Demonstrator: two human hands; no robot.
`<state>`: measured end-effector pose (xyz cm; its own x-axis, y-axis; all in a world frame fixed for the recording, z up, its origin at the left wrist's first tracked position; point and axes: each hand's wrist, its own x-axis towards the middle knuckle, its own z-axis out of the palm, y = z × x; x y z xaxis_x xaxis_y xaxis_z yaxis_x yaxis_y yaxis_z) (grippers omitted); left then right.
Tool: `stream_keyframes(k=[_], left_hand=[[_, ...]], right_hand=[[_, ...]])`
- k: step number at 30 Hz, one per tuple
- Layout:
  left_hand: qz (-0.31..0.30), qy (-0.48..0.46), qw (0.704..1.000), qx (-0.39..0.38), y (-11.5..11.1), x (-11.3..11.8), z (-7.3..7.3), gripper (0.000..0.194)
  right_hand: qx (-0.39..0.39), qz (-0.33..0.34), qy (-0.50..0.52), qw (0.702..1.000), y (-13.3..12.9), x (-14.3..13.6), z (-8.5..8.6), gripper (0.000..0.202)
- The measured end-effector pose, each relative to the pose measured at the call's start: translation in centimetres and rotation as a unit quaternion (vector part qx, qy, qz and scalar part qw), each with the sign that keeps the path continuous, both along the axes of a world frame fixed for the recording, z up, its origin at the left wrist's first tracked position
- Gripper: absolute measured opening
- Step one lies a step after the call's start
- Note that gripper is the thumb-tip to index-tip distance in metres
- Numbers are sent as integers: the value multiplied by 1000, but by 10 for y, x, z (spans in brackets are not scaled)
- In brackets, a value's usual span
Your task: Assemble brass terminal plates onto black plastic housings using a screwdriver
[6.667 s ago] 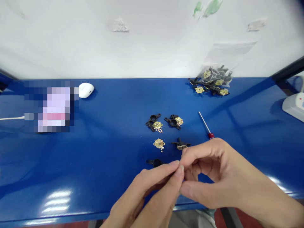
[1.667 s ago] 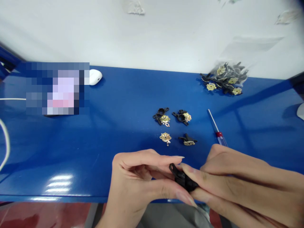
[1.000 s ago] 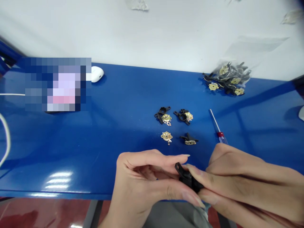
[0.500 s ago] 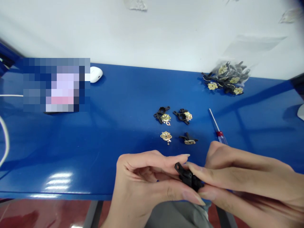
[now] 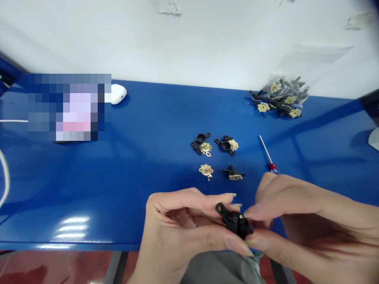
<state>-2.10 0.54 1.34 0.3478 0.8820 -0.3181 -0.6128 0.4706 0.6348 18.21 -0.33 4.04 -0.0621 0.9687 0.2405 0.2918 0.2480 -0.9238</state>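
Note:
A small black plastic part with a holed tab is pinched between the thumb and fingers of my left hand, just past the table's front edge. My right hand grips the part's right end, thumb below and a fingertip above, beside a tiny shiny metal bit. The fingers cover much of the part. Beyond my hands lie a brass-coloured metal plate with small pieces and a black part with a metal plate. Two more black rings with metal plates, one ring and another ring, sit farther back.
A screwdriver lies right of the parts, its handle partly behind my right hand. A clear bag of similar parts rests by the wall. At the left are a blurred-out object, a white case and a white cable.
My right index finger has lifted and shifted off the part's top, uncovering the small shiny bit. The left hand keeps its hold, and the part has barely moved.

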Motion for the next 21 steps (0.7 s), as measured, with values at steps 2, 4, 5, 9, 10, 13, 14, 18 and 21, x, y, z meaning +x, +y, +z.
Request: stream_keyframes(k=[2, 4, 5, 9, 10, 13, 14, 18, 21], left_hand=[[-4, -5, 1000, 1, 0, 0, 0, 43], [-3, 1, 1000, 2, 1, 0, -1, 42], [1, 7, 1000, 2, 1, 0, -1, 41], [9, 24, 1000, 3, -1, 0, -1, 41], [6, 24, 1000, 5, -1, -1, -1, 42], [3, 35, 999, 6, -1, -1, -1, 40], [5, 40, 999, 6, -1, -1, 0, 38], [19, 63, 998, 8, 1, 0, 1, 38], [16, 57, 998, 10, -1, 0, 1, 39]], right_hand=[[4, 7, 1, 1000, 1, -1, 1, 14], [8, 9, -2, 1000, 2, -2, 3, 13], [11, 9, -3, 1000, 2, -2, 3, 12], [17, 0, -17, 1000, 3, -2, 3, 11], [16, -2, -24, 1000, 3, -1, 3, 11], [15, -5, -42, 999, 2, 1, 3, 12], [17, -3, -46, 999, 2, 2, 3, 12], [10, 17, -48, 999, -1, 8, 1, 14], [-18, 29, -26, 999, -5, 12, -2, 13]])
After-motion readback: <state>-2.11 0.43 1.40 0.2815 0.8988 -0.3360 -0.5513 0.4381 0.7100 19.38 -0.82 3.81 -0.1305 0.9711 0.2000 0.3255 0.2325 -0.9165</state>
